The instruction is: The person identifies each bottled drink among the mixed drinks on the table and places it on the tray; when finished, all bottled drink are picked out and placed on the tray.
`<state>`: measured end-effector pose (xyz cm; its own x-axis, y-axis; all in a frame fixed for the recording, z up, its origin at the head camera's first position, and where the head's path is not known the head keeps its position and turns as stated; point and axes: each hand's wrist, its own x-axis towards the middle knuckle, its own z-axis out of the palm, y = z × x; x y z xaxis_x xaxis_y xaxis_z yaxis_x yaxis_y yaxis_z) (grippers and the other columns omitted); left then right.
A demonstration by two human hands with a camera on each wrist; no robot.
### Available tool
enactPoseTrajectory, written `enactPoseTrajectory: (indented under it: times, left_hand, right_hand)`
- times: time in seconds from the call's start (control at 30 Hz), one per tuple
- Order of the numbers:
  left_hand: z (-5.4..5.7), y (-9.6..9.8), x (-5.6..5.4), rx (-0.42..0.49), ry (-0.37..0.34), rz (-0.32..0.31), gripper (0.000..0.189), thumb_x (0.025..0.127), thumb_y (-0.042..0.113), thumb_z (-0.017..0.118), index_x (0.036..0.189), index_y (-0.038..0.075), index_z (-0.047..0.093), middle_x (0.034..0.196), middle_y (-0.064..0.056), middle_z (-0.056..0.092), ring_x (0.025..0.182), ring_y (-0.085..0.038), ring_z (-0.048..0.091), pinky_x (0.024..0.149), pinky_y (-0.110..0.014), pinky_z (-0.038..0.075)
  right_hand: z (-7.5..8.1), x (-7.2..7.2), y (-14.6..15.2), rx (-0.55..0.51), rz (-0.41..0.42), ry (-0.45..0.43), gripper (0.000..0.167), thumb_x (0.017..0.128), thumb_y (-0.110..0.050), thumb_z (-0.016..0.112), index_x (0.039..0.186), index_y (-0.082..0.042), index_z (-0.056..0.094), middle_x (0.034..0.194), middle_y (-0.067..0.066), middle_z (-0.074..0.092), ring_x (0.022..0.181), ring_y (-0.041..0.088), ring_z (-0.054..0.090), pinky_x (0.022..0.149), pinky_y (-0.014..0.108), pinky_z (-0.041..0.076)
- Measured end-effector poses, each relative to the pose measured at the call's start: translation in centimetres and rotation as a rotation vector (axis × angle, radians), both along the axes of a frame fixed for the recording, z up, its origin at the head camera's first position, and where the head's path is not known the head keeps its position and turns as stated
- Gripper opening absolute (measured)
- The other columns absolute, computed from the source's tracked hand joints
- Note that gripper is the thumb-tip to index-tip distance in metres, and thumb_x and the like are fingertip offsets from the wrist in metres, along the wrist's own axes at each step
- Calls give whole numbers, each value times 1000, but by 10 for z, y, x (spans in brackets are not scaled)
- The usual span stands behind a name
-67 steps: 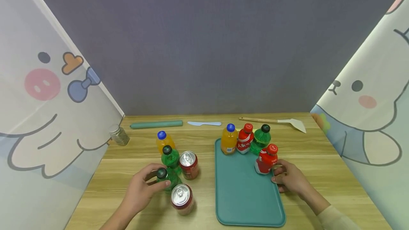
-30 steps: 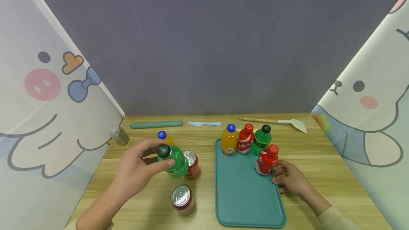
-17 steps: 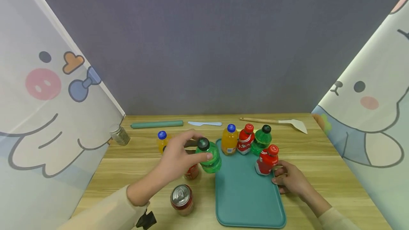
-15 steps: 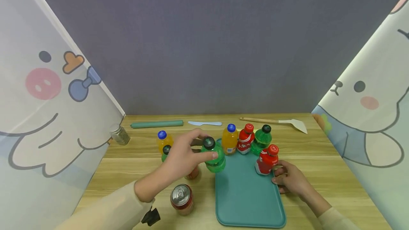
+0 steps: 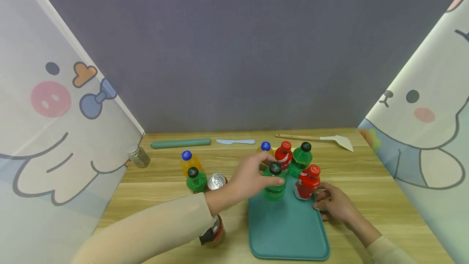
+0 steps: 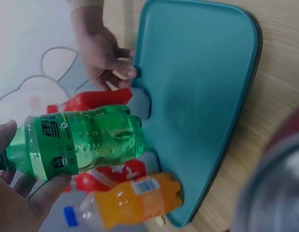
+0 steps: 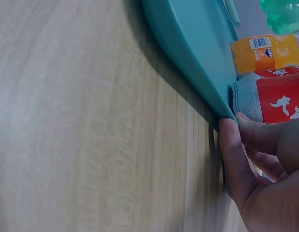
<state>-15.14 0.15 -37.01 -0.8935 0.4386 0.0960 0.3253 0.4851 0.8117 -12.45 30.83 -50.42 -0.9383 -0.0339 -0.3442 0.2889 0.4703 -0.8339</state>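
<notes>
My left hand (image 5: 250, 178) grips a green soda bottle (image 6: 86, 140) with a black cap near its top, over the left half of the teal tray (image 5: 289, 231). In the right wrist view the bottle's base hangs above the tray. My right hand (image 5: 335, 205) pinches the tray's right rim between thumb and finger. Close to those fingertips stands a red-labelled bottle (image 5: 307, 184) on the tray. Along the tray's far end are an orange drink bottle (image 6: 140, 198), partly hidden by my left hand in the head view, another red-labelled bottle (image 5: 283, 156) and another green bottle (image 5: 301, 160).
Left of the tray stand an orange bottle (image 5: 190, 164), a green bottle (image 5: 196, 182) and two soda cans, one can (image 5: 217, 181) behind my left forearm. A rolling pin (image 5: 181, 143), knife (image 5: 234, 141), spatula (image 5: 337, 141) and shaker jar (image 5: 139, 157) lie or stand at the back.
My left hand has lifted the green bottle from beside the cans and carried it right, over the tray. My right hand has stayed on the tray's rim.
</notes>
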Motion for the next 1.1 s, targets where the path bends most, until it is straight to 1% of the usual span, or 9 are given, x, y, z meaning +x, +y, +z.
enactPoseTrajectory:
  times: [0.07, 0.13, 0.27, 0.47, 0.6, 0.7, 0.87, 0.97, 1.1]
  left_hand:
    - [-5, 9, -1, -13, 7, -4, 45, 82, 32, 89, 120, 19, 68, 110, 9, 69, 105, -12, 63, 86, -25, 54]
    - [-9, 16, -3, -21, 5, -8, 44, 83, 32, 88, 119, 18, 68, 109, 9, 69, 105, -13, 63, 86, -25, 53]
    - [-16, 27, -5, -25, -23, 1, 41, 83, 32, 88, 117, 18, 68, 107, 10, 68, 104, -16, 64, 84, -23, 54]
    - [-27, 43, -9, -54, -40, 49, 39, 83, 32, 88, 114, 19, 68, 107, 9, 68, 104, -18, 65, 80, -22, 54]
    - [-33, 52, -9, -72, -62, 89, 41, 83, 32, 88, 117, 19, 68, 111, 9, 68, 103, -12, 63, 80, -23, 54]
    - [-38, 59, -9, -74, -74, 100, 41, 83, 31, 88, 116, 20, 68, 111, 9, 68, 102, -10, 62, 82, -24, 54]
    - [-44, 65, -9, -86, -46, 101, 39, 82, 29, 89, 113, 19, 67, 111, 8, 68, 101, -9, 62, 85, -24, 54]
    - [-48, 65, -10, -71, -52, 103, 38, 83, 28, 88, 114, 18, 67, 111, 8, 67, 100, -8, 60, 86, -24, 54]
    - [-50, 63, -11, -58, -70, 95, 38, 85, 28, 87, 116, 18, 66, 114, 8, 66, 104, -9, 60, 91, -26, 54]
  right_hand:
    - [0, 0, 0, 3, -2, 2, 57, 85, 6, 75, 137, 3, 50, 103, 18, 61, 74, 24, 65, 57, 42, 62]
    - [0, 0, 0, 3, -2, 4, 57, 85, 6, 75, 137, 3, 50, 103, 18, 61, 74, 24, 65, 57, 42, 62]
    - [-1, -1, 0, -12, -5, -2, 58, 86, 6, 75, 138, 3, 50, 102, 17, 60, 74, 24, 65, 57, 42, 62]
    - [-3, -1, 1, -14, -3, -7, 58, 86, 5, 75, 138, 3, 50, 101, 17, 59, 73, 24, 65, 57, 42, 61]
    - [-4, -2, 2, -13, -3, -12, 59, 86, 6, 74, 139, 3, 50, 101, 17, 60, 73, 24, 64, 57, 42, 61]
    - [-5, -2, 2, -14, -6, -20, 58, 86, 6, 74, 139, 3, 50, 102, 17, 60, 74, 24, 64, 57, 42, 61]
    - [-4, -2, 2, -15, -6, -21, 58, 86, 5, 75, 139, 2, 50, 102, 17, 60, 75, 24, 64, 58, 42, 62]
    - [-2, -1, 2, -20, -5, -18, 59, 86, 6, 75, 139, 2, 50, 102, 17, 61, 75, 24, 65, 58, 42, 62]
    - [-2, -1, 2, -29, -2, -16, 59, 86, 5, 75, 139, 2, 50, 103, 18, 61, 76, 24, 64, 58, 42, 62]
